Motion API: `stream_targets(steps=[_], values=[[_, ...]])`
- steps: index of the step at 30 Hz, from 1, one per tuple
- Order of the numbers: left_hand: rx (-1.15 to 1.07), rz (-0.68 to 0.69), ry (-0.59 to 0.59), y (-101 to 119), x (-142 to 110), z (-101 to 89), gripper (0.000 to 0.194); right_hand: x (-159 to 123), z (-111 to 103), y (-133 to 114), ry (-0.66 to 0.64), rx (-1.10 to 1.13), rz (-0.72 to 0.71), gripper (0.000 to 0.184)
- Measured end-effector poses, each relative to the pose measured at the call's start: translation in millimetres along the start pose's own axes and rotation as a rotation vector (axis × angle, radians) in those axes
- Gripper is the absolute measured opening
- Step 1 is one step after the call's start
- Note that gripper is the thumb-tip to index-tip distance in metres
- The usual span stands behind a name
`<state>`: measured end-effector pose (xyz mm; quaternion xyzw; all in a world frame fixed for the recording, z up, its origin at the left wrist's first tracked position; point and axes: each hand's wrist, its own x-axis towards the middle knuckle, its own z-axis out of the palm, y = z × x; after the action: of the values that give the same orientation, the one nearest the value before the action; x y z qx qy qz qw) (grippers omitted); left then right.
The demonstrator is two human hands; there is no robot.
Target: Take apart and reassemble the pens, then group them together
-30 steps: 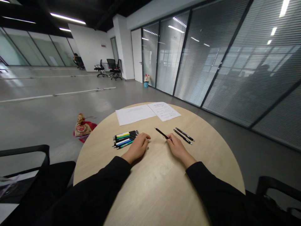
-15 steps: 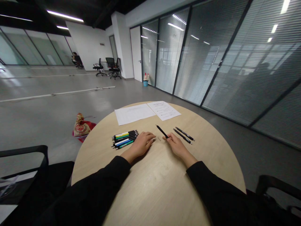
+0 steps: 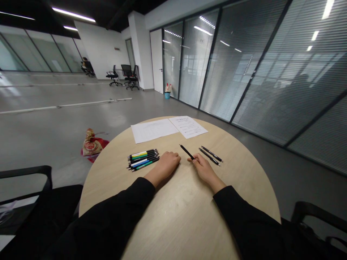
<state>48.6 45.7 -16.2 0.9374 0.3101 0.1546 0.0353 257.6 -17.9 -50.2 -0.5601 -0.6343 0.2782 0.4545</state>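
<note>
My right hand (image 3: pixel 204 167) is closed around a black pen (image 3: pixel 186 151), whose far end points up and to the left above the table. My left hand (image 3: pixel 168 164) rests on the tabletop with its fingers curled down. Whatever is under or in those fingers is hidden. Left of that hand lies a bundle of pens (image 3: pixel 143 159) side by side, several of them with yellow, green, white or blue barrels. Two black pens (image 3: pixel 210 156) lie slanted and roughly parallel, just beyond my right hand.
The round wooden table (image 3: pixel 173 216) bears two paper sheets, a blank-looking sheet (image 3: pixel 154 130) and a printed sheet (image 3: pixel 188 126), at its far edge. A black chair (image 3: pixel 48 206) stands at left, another chair (image 3: pixel 311 216) at right. A red and tan bag (image 3: pixel 93 144) sits on the floor.
My left hand has shifted slightly right, its fingers curling in over the spot where a small pale piece lay; that piece is now out of sight. The right hand keeps the pen nearly still.
</note>
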Motion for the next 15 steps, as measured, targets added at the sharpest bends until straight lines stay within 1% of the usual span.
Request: stream_targets(steps=[4, 8, 15], values=[[-0.01, -0.021, 0.013, 4.1, -3.4, 2.0, 0.021, -0.4, -0.5, -1.1, -0.008, -0.015, -0.002, 0.012], [0.003, -0.061, 0.023, 5.4, -8.1, -0.4, 0.021, -2.9, -2.9, -3.5, 0.003, -0.031, -0.011, 0.012], [-0.208, -0.101, 0.094, -2.3, -18.6, -6.4, 0.014, -9.4, -13.6, -6.1, 0.028, -0.194, -0.082, 0.014]])
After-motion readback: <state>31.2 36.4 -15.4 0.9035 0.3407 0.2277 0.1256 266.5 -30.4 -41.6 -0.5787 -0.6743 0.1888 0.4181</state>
